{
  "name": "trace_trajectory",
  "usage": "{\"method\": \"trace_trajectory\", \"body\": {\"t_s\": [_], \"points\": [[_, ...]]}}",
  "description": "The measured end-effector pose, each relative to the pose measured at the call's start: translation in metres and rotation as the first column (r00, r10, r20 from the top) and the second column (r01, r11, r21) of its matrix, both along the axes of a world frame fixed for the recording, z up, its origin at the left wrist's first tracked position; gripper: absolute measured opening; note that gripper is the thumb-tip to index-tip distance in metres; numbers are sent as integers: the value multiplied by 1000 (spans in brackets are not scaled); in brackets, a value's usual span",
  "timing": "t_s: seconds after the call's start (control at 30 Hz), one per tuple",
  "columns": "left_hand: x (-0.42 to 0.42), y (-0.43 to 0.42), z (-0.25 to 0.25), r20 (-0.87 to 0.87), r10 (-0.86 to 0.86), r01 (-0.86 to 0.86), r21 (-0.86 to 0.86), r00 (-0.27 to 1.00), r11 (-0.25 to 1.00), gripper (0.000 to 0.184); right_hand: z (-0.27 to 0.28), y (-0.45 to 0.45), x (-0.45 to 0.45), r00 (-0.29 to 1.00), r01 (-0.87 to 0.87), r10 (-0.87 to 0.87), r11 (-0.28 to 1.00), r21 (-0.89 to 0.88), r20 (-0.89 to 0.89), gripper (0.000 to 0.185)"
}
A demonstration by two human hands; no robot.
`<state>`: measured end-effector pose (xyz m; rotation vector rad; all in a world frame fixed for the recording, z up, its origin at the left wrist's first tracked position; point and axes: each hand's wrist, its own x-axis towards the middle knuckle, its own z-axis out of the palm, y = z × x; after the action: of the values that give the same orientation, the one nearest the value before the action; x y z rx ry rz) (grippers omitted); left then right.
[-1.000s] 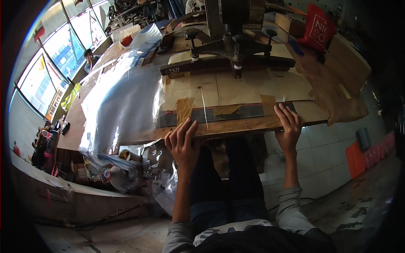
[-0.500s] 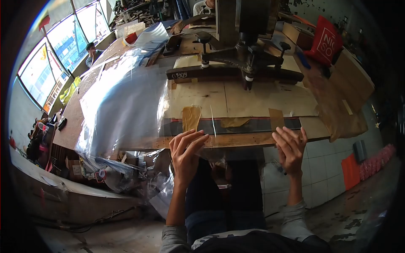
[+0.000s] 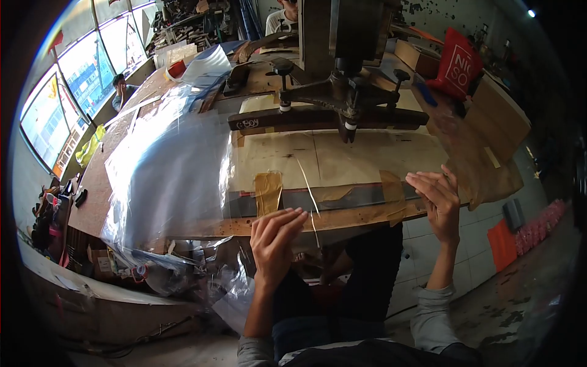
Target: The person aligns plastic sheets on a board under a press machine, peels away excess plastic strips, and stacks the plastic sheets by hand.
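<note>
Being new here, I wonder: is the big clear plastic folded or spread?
Spread: the big clear plastic lies broad across the table, drooping over its front edge.

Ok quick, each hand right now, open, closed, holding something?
Left hand: fingers together, partly bent, by the brown wooden table edge; grip cannot be told.
Right hand: fingers partly bent, beside the flat brown tape strip; grip cannot be told.

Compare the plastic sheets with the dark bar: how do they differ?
The plastic sheets are clear and shiny; the dark bar is opaque. The plastic sheets spread broadly; the dark bar is narrow. The plastic sheets overhang the table's front edge; the dark bar sits farther back.
</note>
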<state>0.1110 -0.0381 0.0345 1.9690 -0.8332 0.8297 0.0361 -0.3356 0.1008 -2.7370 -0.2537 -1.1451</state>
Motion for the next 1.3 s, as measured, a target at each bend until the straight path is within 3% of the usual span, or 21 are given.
{"method": "trace_trajectory", "body": {"t_s": [0.3,0.4,0.47,0.5,0.53,0.6,0.63,0.67,0.77,0.8,0.83,0.93,0.97,1.0,1.17,1.3], "points": [[-16,4,17,72,33,-32,-5,997,999,20,18,0,-15,1000,-19,19,999,-31,-20,24],[-30,13,37,70,-2,3,-17,998,1000,17,43,1,-48,974,-46,41,999,-17,-222,29],[-31,37,53,-83,-185,196,151,979,969,26,62,2,-75,832,-217,178,976,-14,-525,41],[-24,55,65,-220,-331,387,311,918,868,42,65,0,-81,719,-299,231,954,9,-656,48],[-15,68,73,-362,-445,566,384,819,729,64,64,-5,-80,628,-349,341,927,139,-699,53],[-2,78,71,-534,-583,773,248,612,584,72,64,-17,-72,419,-405,554,823,397,-719,64],[10,77,74,-604,-543,791,270,584,550,71,62,-28,-56,426,-378,586,808,453,-689,60],[24,75,77,-671,-497,809,284,551,514,70,53,-35,-37,547,-308,510,860,407,-663,52],[75,38,80,-514,-57,452,691,856,564,53,19,-51,37,767,47,249,898,438,-592,28],[89,23,87,-421,8,330,722,907,608,48,1,-63,62,831,-25,210,939,342,-515,25],[107,10,84,-349,113,233,798,930,556,48,-15,-72,81,888,-86,182,968,236,-423,23],[147,-10,51,-204,88,92,733,975,674,51,-40,-73,107,961,-77,80,997,21,-264,23],[155,-11,34,-207,42,111,673,977,732,53,-46,-79,111,930,-79,104,993,82,-351,24],[159,-12,22,-183,-12,120,593,983,796,51,-48,-80,112,942,-85,99,995,57,-321,26],[158,-14,24,-405,-81,262,415,911,871,46,-46,-76,110,949,-111,102,994,-14,-300,38],[151,-19,35,-438,-9,223,441,899,870,35,-47,-78,110,936,-124,113,992,-11,-334,45]]}}
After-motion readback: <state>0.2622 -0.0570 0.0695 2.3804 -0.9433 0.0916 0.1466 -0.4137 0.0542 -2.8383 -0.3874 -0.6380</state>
